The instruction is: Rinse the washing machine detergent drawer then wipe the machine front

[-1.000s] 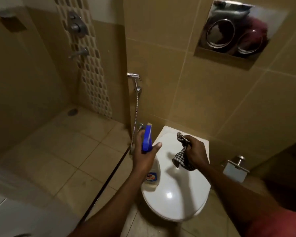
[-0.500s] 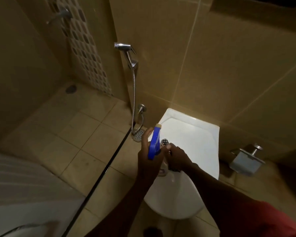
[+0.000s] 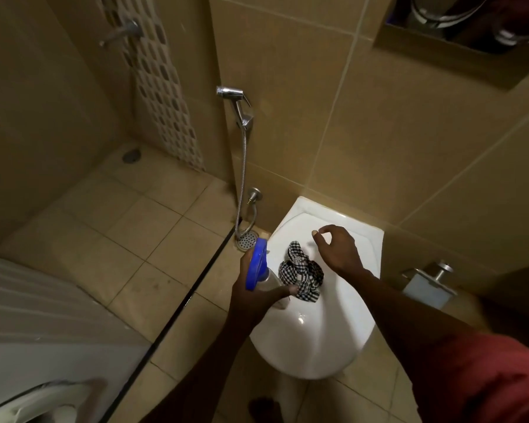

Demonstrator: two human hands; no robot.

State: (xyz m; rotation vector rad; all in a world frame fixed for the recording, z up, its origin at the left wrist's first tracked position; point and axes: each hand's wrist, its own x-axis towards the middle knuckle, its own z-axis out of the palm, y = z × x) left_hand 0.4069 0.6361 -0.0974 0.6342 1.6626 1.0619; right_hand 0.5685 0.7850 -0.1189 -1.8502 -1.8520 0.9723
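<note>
**Cloth now down on toilet lid**

Head cam: my L hand (image 3: 251,305) grips the spray bottle (image 3: 258,265) round its neck, blue trigger head up, just beside the checked cloth (image 3: 301,277). Half a sec ago my R hand (image 3: 338,253) had that cloth. Now it lies bunched on the closed toilet lid (image 3: 315,340), R hand above it, fingers loose, holding nothing. Washing machine (image 3: 43,346) sits bottom left, well apart from both hands.
</note>
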